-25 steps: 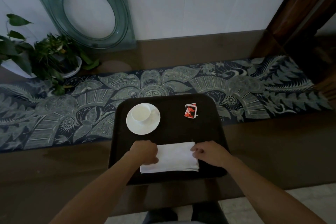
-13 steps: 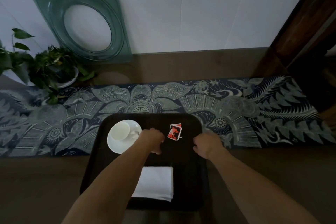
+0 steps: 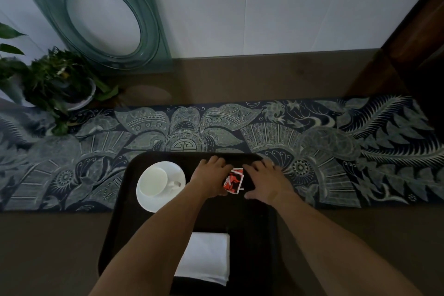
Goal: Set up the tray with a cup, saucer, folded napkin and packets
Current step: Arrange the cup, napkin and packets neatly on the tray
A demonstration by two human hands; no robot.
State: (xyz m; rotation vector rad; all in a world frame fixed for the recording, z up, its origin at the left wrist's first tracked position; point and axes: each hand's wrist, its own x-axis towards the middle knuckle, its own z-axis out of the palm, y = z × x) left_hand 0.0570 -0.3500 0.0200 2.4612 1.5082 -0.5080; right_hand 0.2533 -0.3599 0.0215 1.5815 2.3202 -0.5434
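Touching packets: our left hand and right hand flank the packets, fingers relaxed.
Tray: we see cup, napkin.

You see a white cup on a white saucer, a white napkin, red-and-white packets, all on a black tray; beneath lies a navy runner with pale leaf patterns on the brown counter.

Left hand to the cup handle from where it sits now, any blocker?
Probably yes: the left hand lies by the packets, and bare tray separates it from the cup, whose handle faces that hand.
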